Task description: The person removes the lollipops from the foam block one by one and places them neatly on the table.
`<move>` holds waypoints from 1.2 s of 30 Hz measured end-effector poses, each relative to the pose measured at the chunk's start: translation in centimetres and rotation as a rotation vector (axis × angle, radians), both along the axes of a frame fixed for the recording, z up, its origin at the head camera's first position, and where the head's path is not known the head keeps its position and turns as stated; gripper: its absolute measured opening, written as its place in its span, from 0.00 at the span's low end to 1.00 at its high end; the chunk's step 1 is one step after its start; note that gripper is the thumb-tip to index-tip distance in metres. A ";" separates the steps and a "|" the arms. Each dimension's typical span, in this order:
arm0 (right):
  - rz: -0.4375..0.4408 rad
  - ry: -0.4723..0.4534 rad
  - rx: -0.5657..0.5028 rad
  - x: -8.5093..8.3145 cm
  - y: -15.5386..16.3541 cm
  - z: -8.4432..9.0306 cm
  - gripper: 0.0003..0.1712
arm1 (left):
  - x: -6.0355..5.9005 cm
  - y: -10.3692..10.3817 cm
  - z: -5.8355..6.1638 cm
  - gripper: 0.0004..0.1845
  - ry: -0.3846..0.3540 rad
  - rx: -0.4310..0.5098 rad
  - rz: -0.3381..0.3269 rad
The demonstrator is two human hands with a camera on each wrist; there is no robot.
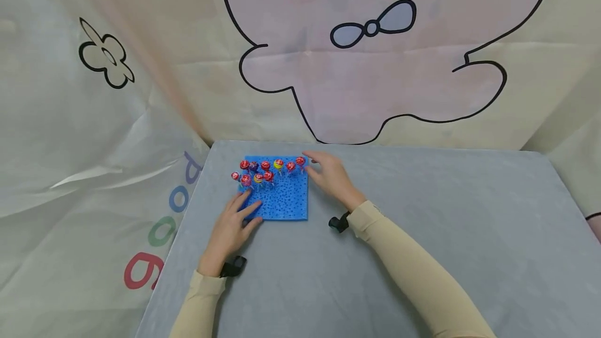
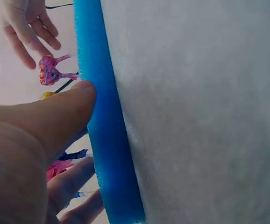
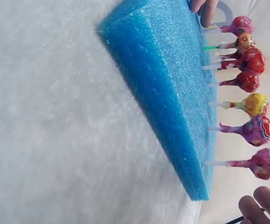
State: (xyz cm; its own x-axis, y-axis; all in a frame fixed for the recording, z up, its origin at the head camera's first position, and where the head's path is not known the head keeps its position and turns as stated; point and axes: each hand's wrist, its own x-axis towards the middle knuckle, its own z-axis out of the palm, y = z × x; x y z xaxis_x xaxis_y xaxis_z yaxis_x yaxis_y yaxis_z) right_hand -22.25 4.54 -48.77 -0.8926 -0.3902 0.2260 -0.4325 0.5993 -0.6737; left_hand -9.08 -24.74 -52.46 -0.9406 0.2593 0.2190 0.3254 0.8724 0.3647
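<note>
A square blue foam pad [image 1: 286,202] lies on the grey table [image 1: 422,233]. Several wrapped lollipops [image 1: 265,166] stand on sticks in its far rows. My left hand [image 1: 232,226] rests with straight fingers on the pad's near left corner; the left wrist view shows its thumb [image 2: 55,116] against the foam edge [image 2: 107,140]. My right hand [image 1: 328,173] hovers at the far right corner with fingers relaxed and empty, close to the rightmost lollipop [image 1: 300,161]. In the right wrist view the fingertips [image 3: 261,207] sit just beside that lollipop [image 3: 261,163].
A printed cloth backdrop [image 1: 375,67] with a cartoon figure hangs right behind the table's far edge. More cloth with coloured letters [image 1: 159,233] drapes along the left edge. The table stretches wide to the right of the pad.
</note>
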 end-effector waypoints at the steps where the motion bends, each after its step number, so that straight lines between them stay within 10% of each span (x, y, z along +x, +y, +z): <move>1: 0.006 -0.004 0.001 -0.2 -0.2 -0.1 0.26 | 0.0 0.1 0.0 0.28 -0.016 0.006 0.002; 36: -0.005 0.110 -0.051 -0.2 -1.7 0.2 0.15 | -0.4 -0.4 -1.1 0.26 -0.114 0.107 0.011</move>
